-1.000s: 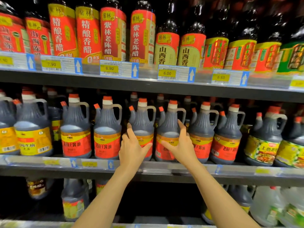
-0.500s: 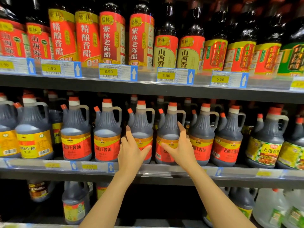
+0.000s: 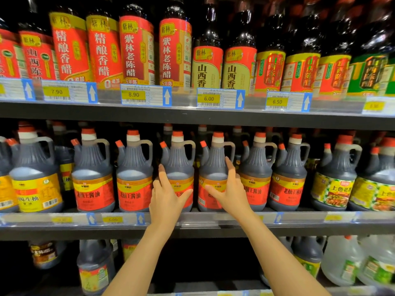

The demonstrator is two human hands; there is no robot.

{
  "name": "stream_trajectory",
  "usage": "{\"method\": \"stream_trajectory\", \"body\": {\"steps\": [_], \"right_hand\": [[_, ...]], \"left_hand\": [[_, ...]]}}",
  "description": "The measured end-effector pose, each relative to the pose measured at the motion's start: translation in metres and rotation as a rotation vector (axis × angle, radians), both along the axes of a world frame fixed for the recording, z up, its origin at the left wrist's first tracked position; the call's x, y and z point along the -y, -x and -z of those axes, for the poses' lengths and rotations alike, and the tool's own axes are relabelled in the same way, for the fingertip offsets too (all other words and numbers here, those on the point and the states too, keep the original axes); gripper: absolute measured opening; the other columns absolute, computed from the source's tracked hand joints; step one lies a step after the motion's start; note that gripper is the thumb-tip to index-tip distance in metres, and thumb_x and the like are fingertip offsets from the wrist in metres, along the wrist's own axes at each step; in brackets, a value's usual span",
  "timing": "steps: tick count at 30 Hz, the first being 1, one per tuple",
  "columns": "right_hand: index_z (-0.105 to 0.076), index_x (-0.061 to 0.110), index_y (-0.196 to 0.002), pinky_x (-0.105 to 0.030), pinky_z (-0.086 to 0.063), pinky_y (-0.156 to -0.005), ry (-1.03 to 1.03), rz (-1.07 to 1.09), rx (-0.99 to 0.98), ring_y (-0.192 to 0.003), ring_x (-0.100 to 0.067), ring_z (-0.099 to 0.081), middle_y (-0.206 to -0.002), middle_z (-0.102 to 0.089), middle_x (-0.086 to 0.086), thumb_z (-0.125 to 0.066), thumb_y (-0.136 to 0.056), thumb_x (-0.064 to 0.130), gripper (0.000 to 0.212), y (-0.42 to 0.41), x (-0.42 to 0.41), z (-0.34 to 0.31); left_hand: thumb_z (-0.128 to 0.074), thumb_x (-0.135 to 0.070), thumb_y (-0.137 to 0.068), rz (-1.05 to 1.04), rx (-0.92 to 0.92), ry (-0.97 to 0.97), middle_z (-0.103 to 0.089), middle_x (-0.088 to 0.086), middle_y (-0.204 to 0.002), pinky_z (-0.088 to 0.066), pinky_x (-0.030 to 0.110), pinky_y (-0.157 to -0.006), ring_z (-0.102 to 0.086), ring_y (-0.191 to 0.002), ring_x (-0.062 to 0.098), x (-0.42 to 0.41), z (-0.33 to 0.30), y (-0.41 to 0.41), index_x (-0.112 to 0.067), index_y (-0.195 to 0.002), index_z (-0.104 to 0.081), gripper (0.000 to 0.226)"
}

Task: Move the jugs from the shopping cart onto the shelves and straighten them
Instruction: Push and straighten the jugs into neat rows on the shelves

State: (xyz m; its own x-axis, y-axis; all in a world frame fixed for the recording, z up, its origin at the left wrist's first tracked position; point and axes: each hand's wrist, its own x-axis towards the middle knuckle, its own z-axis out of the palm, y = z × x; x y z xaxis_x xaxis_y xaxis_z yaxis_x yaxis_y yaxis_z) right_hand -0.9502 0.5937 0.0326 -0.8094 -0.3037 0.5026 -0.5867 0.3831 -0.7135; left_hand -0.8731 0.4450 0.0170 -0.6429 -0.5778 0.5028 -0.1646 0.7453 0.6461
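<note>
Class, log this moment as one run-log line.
stage: straightening | left hand: on red-label jug | right hand: on neighbouring jug | place: middle shelf

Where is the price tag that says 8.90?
In the head view, the 8.90 price tag sits left of centre on the upper shelf edge, below the tall red-labelled vinegar bottles.

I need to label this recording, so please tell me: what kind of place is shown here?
Most likely a supermarket aisle: price tags line the shelf edge, and rows of identical soy sauce jugs and vinegar bottles face outward.
</note>
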Motion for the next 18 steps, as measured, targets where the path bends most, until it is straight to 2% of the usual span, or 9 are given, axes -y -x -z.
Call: {"method": "stream_trajectory", "body": {"steps": [3, 5, 8, 11, 13, 15, 18], "right_hand": [[0.0, 0.032, -0.149, -0.031, -0.044, -0.095, -0.039, -0.027, 0.008, -0.117, -0.025, -0.051, -0.142, -0.037, -0.012, -0.07, -0.082, 0.031, 0.097, -0.005, -0.005, 0.001], [-0.007, 0.029, -0.149, -0.031, -0.041, -0.098, -0.06, -0.01, -0.031, -0.125, -0.023, -0.046, -0.143, -0.038, -0.008, -0.07, -0.082, 0.031, 0.093, -0.011, -0.014, 0.005], [-0.024, 0.018, -0.146, -0.028, -0.036, -0.103, 0.044, 0.086, -0.063, -0.131, -0.018, -0.041, -0.145, -0.039, -0.003, -0.069, -0.083, 0.026, 0.077, -0.017, -0.036, 0.009], [-0.035, 0.012, -0.139, -0.024, -0.036, -0.096, 0.102, 0.238, -0.118, -0.126, -0.021, -0.046, -0.137, -0.048, -0.007, -0.068, -0.084, 0.02, 0.065, -0.017, -0.062, 0.011], [-0.037, 0.013, -0.137, -0.025, -0.037, -0.09, 0.116, 0.306, -0.113, -0.121, -0.021, -0.048, -0.132, -0.051, -0.008, -0.068, -0.085, 0.021, 0.061, -0.012, -0.079, 0.01], [-0.038, 0.012, -0.137, -0.024, -0.036, -0.091, 0.12, 0.358, -0.111, -0.123, -0.02, -0.046, -0.134, -0.048, -0.007, -0.067, -0.086, 0.022, 0.059, -0.008, -0.094, 0.008], [-0.036, 0.012, -0.139, -0.028, -0.036, -0.096, 0.08, 0.423, -0.104, -0.126, -0.024, -0.043, -0.137, -0.042, -0.011, -0.066, -0.086, 0.023, 0.062, 0.001, -0.113, 0.007]], "left_hand": [[-0.067, -0.045, -0.079, 0.043, -0.01, 0.011, -0.034, 0.019, -0.138, -0.051, 0.039, -0.084, -0.054, -0.111, 0.033, -0.001, 0.006, -0.008, -0.013, -0.149, 0.0, 0.103], [-0.067, -0.039, -0.081, 0.052, -0.047, 0.05, -0.026, 0.02, -0.144, -0.05, 0.042, -0.09, -0.047, -0.121, 0.035, -0.004, 0.009, -0.015, -0.01, -0.149, -0.007, 0.096], [-0.072, -0.026, -0.079, 0.037, -0.157, 0.209, -0.036, 0.023, -0.137, -0.053, 0.046, -0.084, -0.044, -0.123, 0.038, -0.015, 0.003, -0.02, -0.003, -0.141, -0.031, 0.079], [-0.076, -0.02, -0.074, 0.093, -0.253, 0.317, -0.046, 0.024, -0.129, -0.054, 0.043, -0.076, -0.05, -0.116, 0.039, -0.038, -0.009, -0.015, -0.001, -0.129, -0.046, 0.065], [-0.075, -0.018, -0.075, 0.174, -0.27, 0.307, -0.047, 0.02, -0.128, -0.053, 0.038, -0.075, -0.051, -0.115, 0.035, -0.058, -0.015, -0.01, -0.003, -0.127, -0.048, 0.061], [-0.071, -0.017, -0.079, 0.27, -0.264, 0.261, -0.05, 0.014, -0.123, -0.05, 0.032, -0.074, -0.052, -0.112, 0.03, -0.077, -0.017, -0.003, -0.004, -0.128, -0.047, 0.056], [-0.064, -0.021, -0.086, 0.376, -0.218, 0.262, -0.047, 0.012, -0.127, -0.046, 0.032, -0.085, -0.049, -0.118, 0.026, -0.105, -0.013, 0.011, -0.004, -0.134, -0.041, 0.055]]}}
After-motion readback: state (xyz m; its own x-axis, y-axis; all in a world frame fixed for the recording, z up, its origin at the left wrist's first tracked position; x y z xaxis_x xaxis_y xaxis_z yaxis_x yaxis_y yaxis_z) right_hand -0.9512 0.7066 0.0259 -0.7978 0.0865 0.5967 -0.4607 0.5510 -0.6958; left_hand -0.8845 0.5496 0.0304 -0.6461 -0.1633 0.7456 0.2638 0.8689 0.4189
